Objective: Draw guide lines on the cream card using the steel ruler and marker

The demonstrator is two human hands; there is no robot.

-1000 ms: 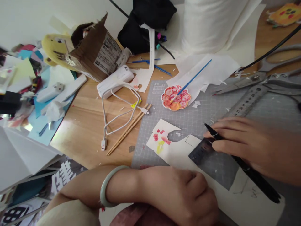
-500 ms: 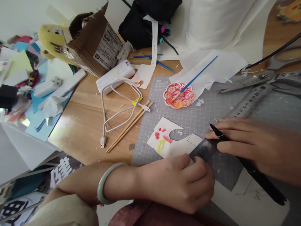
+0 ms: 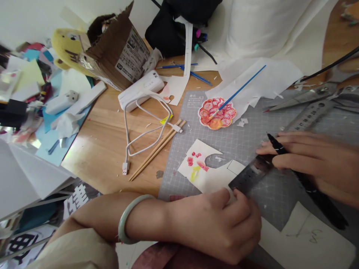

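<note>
My left hand [image 3: 224, 220], with a pale green bangle [image 3: 126, 220] at its wrist, is closed at the lower edge of a cut white paper [image 3: 215, 179], thumb and finger pinching by the ruler's near end. The paper has red and yellow paint marks, a curved cutout and a small drawn rectangle. A metal ruler [image 3: 246, 175] lies slantwise over the paper's right side. My right hand [image 3: 316, 164] rests over the ruler's middle, slightly blurred. It holds a black pen [image 3: 308, 183] between its fingers, the tip pointing up and left, off the paper.
On the grey cutting mat [image 3: 182, 138] lie a painted flower cutout [image 3: 215, 121] under a blue paintbrush [image 3: 244, 86], scissors [image 3: 303, 97] and another white paper [image 3: 316, 239]. Left are chopsticks [image 3: 157, 153], a white cable [image 3: 126, 130], a power bank [image 3: 140, 89] and a cardboard box [image 3: 117, 52].
My right hand has slid up and right along the ruler with the pen. The left hand keeps its place at the ruler's near end. The whole view has shifted slightly.
</note>
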